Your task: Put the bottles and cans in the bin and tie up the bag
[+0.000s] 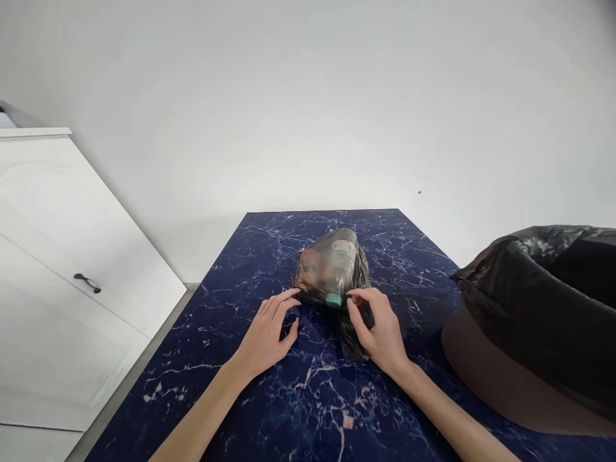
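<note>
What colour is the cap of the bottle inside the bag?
The cap is green, seen best in the head view.

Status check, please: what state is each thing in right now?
Black bag: crumpled around its contents, mouth unclear
Bottle: inside the bag, green cap on
Orange item: inside the bag, blurred
Bin: upright, lined
Bin liner: folded over the rim
White cabinet: doors shut
Left hand: open
Right hand: fingertips close together at the bag

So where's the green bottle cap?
In the head view, the green cap is just below the middle, at the near end of the bottle, just left of the right hand.
</note>
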Demonstrator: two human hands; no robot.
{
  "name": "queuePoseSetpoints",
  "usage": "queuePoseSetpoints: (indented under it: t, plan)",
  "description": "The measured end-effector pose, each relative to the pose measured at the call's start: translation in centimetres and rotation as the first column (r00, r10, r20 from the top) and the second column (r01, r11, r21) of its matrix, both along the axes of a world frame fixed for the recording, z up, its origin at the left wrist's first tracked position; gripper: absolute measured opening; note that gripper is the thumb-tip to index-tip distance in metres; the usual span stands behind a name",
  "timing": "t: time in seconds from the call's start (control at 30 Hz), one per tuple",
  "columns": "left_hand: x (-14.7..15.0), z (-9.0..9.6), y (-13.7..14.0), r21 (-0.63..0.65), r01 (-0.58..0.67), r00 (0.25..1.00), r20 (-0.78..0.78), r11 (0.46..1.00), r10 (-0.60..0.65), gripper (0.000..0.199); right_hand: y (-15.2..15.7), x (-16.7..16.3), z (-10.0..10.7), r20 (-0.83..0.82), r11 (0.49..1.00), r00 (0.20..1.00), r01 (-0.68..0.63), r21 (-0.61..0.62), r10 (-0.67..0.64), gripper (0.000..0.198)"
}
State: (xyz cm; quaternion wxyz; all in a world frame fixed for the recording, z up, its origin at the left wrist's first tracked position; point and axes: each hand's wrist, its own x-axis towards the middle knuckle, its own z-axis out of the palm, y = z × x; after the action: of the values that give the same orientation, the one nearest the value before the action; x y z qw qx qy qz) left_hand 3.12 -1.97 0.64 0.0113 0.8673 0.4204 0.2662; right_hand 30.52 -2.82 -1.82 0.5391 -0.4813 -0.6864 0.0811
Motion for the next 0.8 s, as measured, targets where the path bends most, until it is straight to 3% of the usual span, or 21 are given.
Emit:
queuePoseSetpoints:
  t: [0.13,0.33,0.47,0.8]
  plan:
    - [0.1,0.0,-0.2,-0.043,0.028,0.999,-0.023,0.999,-0.029,0.032,0.0,-0.4,-0.2,0.078,1.0,0.997,0.004,-0.011,-0.003,0.018]
    - [0.4,0.2,-0.6,-0.067,0.058,0.997,-0.04,0.996,-0.061,0.032,0.2,-0.2,-0.9,0.176,0.999,0.983,0.048,-0.018,-0.044,0.035]
    - [0.8,0.5,-0.8,-0.053,0.089,0.995,-0.03,0.995,-0.091,0.034,0.5,-0.1,-1.2,0.28,0.999,0.958,0.05,0.016,-0.053,0.022]
    - [1.1,-0.3,-0.7,0.027,0.057,0.998,-0.024,0.998,-0.056,0.033,-0.3,-0.7,-0.4,0.256,0.993,0.96,-0.119,-0.007,0.117,0.006]
